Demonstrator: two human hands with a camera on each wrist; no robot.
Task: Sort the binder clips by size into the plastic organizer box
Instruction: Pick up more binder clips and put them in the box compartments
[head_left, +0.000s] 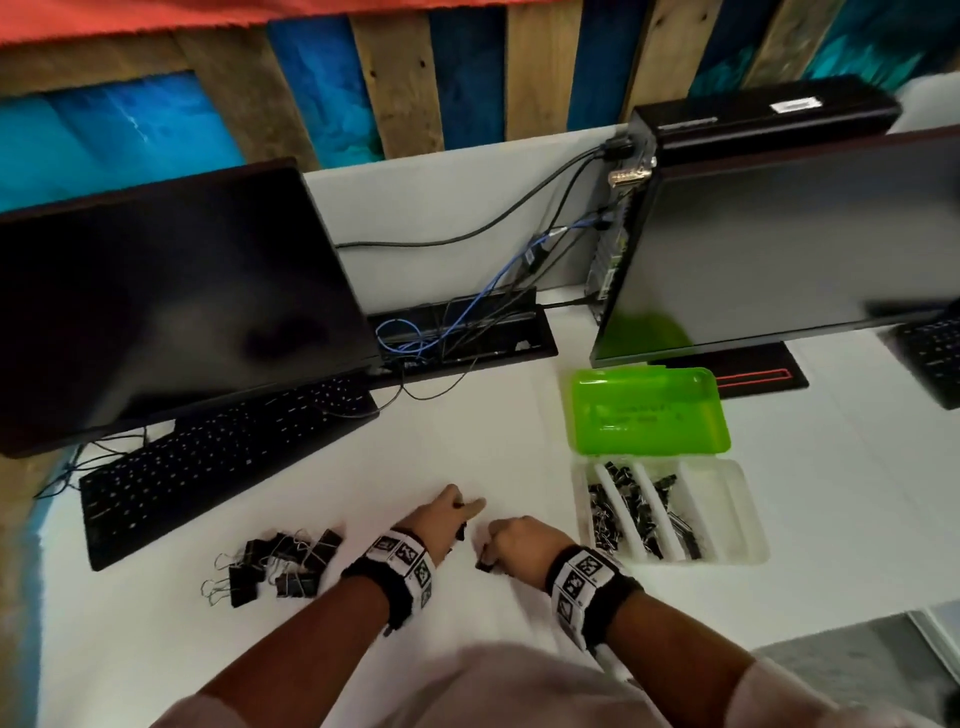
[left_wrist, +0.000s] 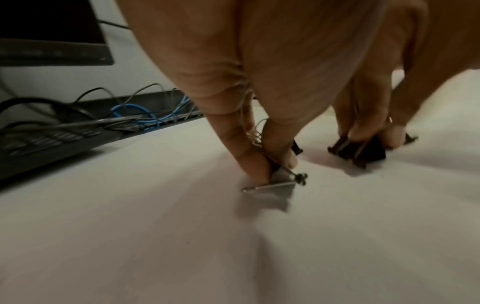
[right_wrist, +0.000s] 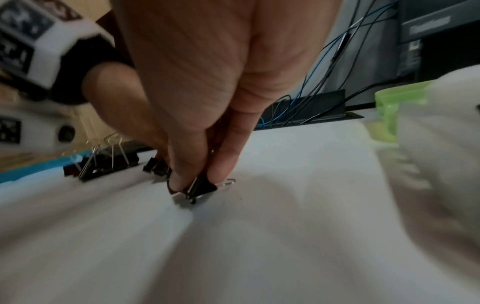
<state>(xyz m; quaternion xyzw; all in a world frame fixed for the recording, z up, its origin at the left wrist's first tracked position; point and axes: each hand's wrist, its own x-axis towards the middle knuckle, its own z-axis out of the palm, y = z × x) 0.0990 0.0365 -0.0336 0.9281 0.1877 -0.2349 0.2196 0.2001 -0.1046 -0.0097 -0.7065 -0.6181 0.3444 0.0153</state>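
1. My left hand (head_left: 445, 522) pinches a small binder clip (left_wrist: 279, 174) between thumb and forefinger, its edge on the white desk (head_left: 441, 441). The left wrist view shows the clip's grey-looking folded metal body and a thin wire loop running up between my fingers; the head view shows only a dark speck there.
2. My right hand (head_left: 519, 543) is curled around a second clip (right_wrist: 202, 186), gripping it at the fingertips just above the desk. The right wrist view shows it as a glossy black folded wedge with a silver wire handle sticking out to one side.
3. A loose pile of larger black clips (head_left: 275, 566) lies on the desk to the left of my left hand, wire handles splayed. I cannot count them exactly; there are about ten.
4. The plastic organizer box (head_left: 737, 519) sits to the right of my right hand: a clear, ribbed tray with four long compartments. Three on the left hold small black clips; the rightmost looks bare.
5. Its translucent green lid (head_left: 647, 410) lies open behind the tray, rectangular with rounded corners.
6. The head view alone shows two dark monitors (head_left: 171, 296), a black keyboard (head_left: 218, 457) and a tangle of black and blue cables (head_left: 467, 312) at the back of the desk.
7. Both of my wrists carry black bands with white patterned markers (head_left: 402, 558).
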